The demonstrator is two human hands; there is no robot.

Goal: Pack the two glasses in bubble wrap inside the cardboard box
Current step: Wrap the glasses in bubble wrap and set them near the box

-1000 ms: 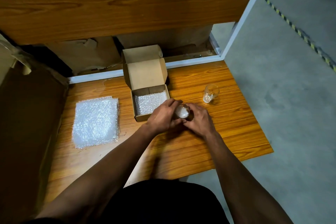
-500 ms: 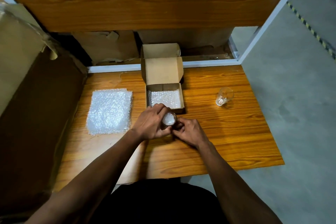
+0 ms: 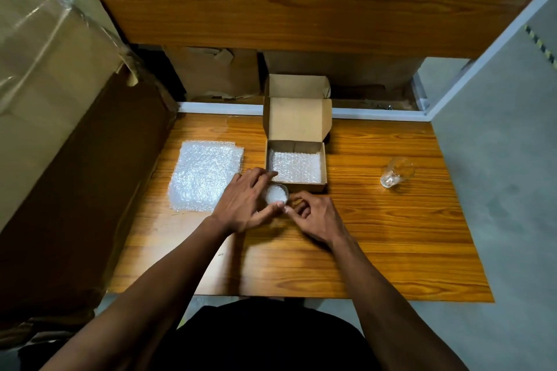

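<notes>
A person's left hand (image 3: 245,205) curls its fingers and thumb around a glass (image 3: 276,194) stuffed with white bubble wrap, standing upright on a wooden table (image 3: 391,235) with its mouth facing up, just in front of the near-left corner of a small cardboard box (image 3: 297,166). The right hand (image 3: 316,217), fingers curled, meets the left thumb at the glass's near rim; whether it pinches the wrap or the glass cannot be told. The box sits open, its lid flap standing up at the far side, its floor lined with bubble wrap. A second glass (image 3: 396,172) stands well apart to the right, tilted in this wide view with its mouth toward the upper right, near the table's right edge. A stack of bubble wrap sheets (image 3: 205,175) lies flat left of the box, just beside the left hand. A large cardboard carton (image 3: 60,129) borders the table's left edge; bare tabletop stretches between the box and the second glass.
</notes>
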